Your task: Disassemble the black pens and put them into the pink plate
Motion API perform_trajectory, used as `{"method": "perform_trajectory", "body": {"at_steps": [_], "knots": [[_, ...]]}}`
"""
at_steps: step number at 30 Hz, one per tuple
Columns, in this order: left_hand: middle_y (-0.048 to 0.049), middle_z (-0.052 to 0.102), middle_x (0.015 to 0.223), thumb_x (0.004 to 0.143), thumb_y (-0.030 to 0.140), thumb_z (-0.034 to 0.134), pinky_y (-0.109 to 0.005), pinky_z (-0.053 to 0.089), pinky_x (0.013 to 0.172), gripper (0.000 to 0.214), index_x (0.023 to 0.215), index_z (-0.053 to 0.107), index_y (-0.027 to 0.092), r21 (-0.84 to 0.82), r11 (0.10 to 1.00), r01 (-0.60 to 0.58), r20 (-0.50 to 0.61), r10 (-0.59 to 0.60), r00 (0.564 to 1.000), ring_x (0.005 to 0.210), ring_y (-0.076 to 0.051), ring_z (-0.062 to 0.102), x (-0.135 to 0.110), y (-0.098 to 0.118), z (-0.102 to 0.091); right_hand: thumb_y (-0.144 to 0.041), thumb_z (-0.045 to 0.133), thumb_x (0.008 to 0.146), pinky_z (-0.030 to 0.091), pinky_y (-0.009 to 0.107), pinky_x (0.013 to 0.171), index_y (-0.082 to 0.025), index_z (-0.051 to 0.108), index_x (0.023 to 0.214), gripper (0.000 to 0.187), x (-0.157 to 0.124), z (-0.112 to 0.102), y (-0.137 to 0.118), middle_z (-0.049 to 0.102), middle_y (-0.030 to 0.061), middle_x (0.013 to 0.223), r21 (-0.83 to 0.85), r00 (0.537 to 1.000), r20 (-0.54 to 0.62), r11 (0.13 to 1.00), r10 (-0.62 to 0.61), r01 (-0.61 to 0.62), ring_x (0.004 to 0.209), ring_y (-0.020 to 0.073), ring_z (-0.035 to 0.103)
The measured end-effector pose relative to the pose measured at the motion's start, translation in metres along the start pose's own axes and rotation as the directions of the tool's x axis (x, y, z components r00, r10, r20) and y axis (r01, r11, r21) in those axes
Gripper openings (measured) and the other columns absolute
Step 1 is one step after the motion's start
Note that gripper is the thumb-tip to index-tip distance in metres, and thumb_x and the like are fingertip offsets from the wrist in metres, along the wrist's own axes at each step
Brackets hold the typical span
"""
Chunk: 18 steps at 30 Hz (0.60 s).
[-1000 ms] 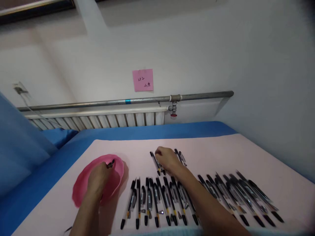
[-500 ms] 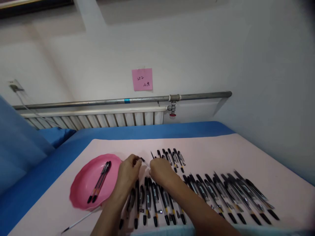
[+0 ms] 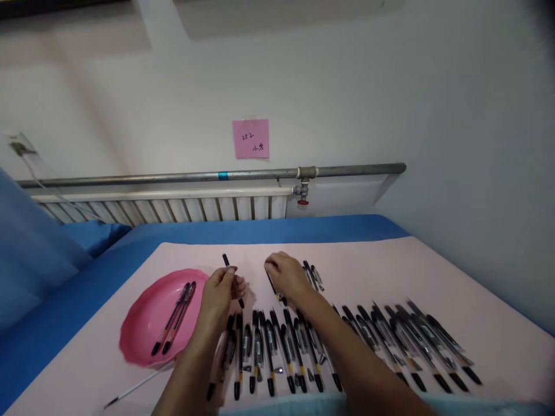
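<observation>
My left hand is closed around a pen with black ends, tilted, just right of the pink dish. Two assembled-looking pens lie inside that dish. Over the small back group of pen parts is my right hand, fingers bent together; what they hold, if anything, is hidden. Below both hands spreads a row of clear pen barrels with black ends, caps and small metal tips among them. My right forearm covers part of this row.
A white refill with a dark tip lies beside the dish. More pen parts fan out at the right. The pink sheet lies over a blue surface. Behind it are a radiator and a pipe with a valve.
My hands have come apart. The right one has moved up onto the back group of parts. The left has turned slightly and shifted, with the pen now showing upright in its fingers.
</observation>
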State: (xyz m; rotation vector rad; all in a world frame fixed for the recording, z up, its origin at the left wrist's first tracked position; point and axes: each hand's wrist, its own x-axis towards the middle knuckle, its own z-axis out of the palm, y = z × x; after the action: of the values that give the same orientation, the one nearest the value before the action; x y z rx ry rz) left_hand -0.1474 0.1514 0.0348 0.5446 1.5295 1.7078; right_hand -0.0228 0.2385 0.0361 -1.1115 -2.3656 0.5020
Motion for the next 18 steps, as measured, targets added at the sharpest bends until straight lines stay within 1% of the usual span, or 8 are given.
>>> {"method": "perform_trajectory", "body": {"at_steps": [1, 2, 3, 5, 9, 12, 16, 18], "knots": [[0.0002, 0.057, 0.057, 0.067, 0.034, 0.06, -0.027, 0.047, 0.052, 0.031, 0.089, 0.053, 0.013, -0.011, 1.0, 0.016, 0.006, -0.016, 1.0, 0.05, -0.012, 0.056, -0.001, 0.0, 0.001, -0.019, 0.041, 0.082, 0.036, 0.023, 0.071, -0.014, 0.064, 0.083, 0.024, 0.001, 0.0, 0.006, 0.062, 0.008, 0.087, -0.117, 1.0, -0.021, 0.993, 0.014, -0.016, 0.081, 0.0148, 0.054], [0.0007, 0.056, 0.057, 0.068, 0.032, 0.059, -0.027, 0.047, 0.05, 0.031, 0.092, 0.052, 0.013, -0.016, 0.999, 0.03, 0.017, -0.03, 0.999, 0.048, -0.012, 0.055, -0.002, 0.0, 0.003, -0.018, 0.04, 0.082, 0.035, 0.025, 0.073, -0.013, 0.064, 0.083, 0.024, 0.002, 0.0, 0.011, 0.061, 0.0095, 0.087, -0.216, 1.0, -0.014, 0.976, 0.02, -0.023, 0.082, 0.0163, 0.054], [0.0007, 0.056, 0.058, 0.069, 0.031, 0.058, -0.027, 0.047, 0.049, 0.031, 0.094, 0.052, 0.014, -0.013, 0.999, 0.042, 0.031, -0.042, 0.999, 0.047, -0.011, 0.055, -0.003, 0.0, 0.004, -0.018, 0.041, 0.081, 0.035, 0.026, 0.074, -0.013, 0.064, 0.082, 0.024, 0.002, 0.002, 0.015, 0.061, 0.0108, 0.087, -0.284, 1.0, 0.011, 0.959, 0.022, -0.018, 0.083, 0.0178, 0.054], [-0.0002, 0.056, 0.062, 0.071, 0.027, 0.058, -0.025, 0.047, 0.046, 0.028, 0.094, 0.051, 0.014, 0.007, 0.998, 0.067, 0.06, -0.068, 0.996, 0.047, -0.011, 0.055, -0.005, -0.002, 0.007, -0.02, 0.043, 0.081, 0.036, 0.029, 0.075, -0.012, 0.065, 0.083, 0.024, 0.001, 0.007, 0.017, 0.06, 0.0129, 0.089, -0.357, 0.997, 0.071, 0.934, 0.005, 0.021, 0.085, 0.0207, 0.053], [-0.0007, 0.055, 0.067, 0.073, 0.024, 0.056, -0.023, 0.046, 0.043, 0.021, 0.091, 0.051, 0.015, 0.04, 0.995, 0.092, 0.077, -0.095, 0.992, 0.047, -0.009, 0.054, -0.005, -0.006, 0.009, -0.02, 0.046, 0.078, 0.037, 0.033, 0.076, -0.011, 0.066, 0.086, 0.023, -0.004, 0.018, 0.009, 0.059, 0.0155, 0.093, -0.406, 0.991, 0.133, 0.911, -0.017, 0.07, 0.089, 0.025, 0.052], [-0.0004, 0.055, 0.066, 0.075, 0.023, 0.053, -0.022, 0.044, 0.042, 0.018, 0.091, 0.051, 0.015, 0.042, 0.995, 0.094, 0.081, -0.097, 0.992, 0.046, -0.009, 0.053, -0.005, -0.007, 0.009, -0.019, 0.047, 0.077, 0.037, 0.033, 0.077, -0.011, 0.066, 0.083, 0.022, -0.006, 0.021, 0.004, 0.06, 0.0164, 0.093, -0.406, 0.987, 0.161, 0.91, -0.018, 0.083, 0.092, 0.0261, 0.053], [0.0001, 0.055, 0.064, 0.074, 0.022, 0.053, -0.022, 0.044, 0.042, 0.021, 0.094, 0.051, 0.015, 0.043, 0.994, 0.101, 0.103, -0.105, 0.989, 0.046, -0.009, 0.054, -0.007, -0.008, 0.011, -0.013, 0.047, 0.075, 0.04, 0.031, 0.07, -0.013, 0.064, 0.083, 0.019, -0.007, 0.023, -0.002, 0.063, 0.0143, 0.09, -0.389, 0.976, 0.217, 0.916, -0.009, 0.095, 0.087, 0.0241, 0.058], [0.0015, 0.055, 0.061, 0.074, 0.023, 0.054, -0.023, 0.045, 0.045, 0.024, 0.096, 0.05, 0.016, 0.038, 0.993, 0.108, 0.102, -0.111, 0.989, 0.046, -0.01, 0.054, -0.008, -0.008, 0.012, -0.01, 0.047, 0.074, 0.041, 0.03, 0.066, -0.014, 0.062, 0.087, 0.02, -0.008, 0.024, -0.006, 0.065, 0.0122, 0.087, -0.376, 0.971, 0.239, 0.922, 0.003, 0.09, 0.081, 0.0225, 0.061]]}}
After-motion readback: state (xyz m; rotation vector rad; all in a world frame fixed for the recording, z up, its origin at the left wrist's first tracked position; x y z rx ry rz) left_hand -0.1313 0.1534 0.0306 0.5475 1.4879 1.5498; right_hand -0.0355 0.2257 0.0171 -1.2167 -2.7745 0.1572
